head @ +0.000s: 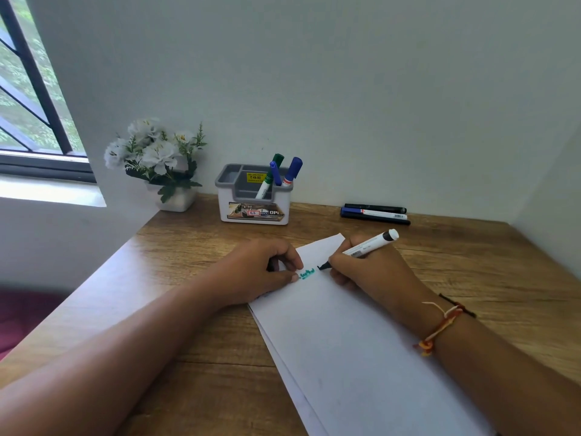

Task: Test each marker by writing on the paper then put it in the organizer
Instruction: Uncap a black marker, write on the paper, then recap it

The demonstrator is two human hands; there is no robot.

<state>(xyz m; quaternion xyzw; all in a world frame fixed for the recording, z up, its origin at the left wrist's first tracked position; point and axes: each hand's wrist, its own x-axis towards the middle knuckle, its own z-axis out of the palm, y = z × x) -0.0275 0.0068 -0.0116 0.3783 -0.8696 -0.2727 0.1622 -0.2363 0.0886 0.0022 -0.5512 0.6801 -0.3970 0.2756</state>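
right grip (371, 275) pinches marker (374, 242), tip on paper (345, 341) just right of teal scribble (307, 273) | left grip (254, 272) curled at paper's left edge, contents cannot be told

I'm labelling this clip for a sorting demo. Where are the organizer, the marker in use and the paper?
organizer (227, 202): head view, white front wall.
marker in use (371, 244): head view, middle of its white barrel.
paper (345, 341): head view, bare area near the sheet's middle.
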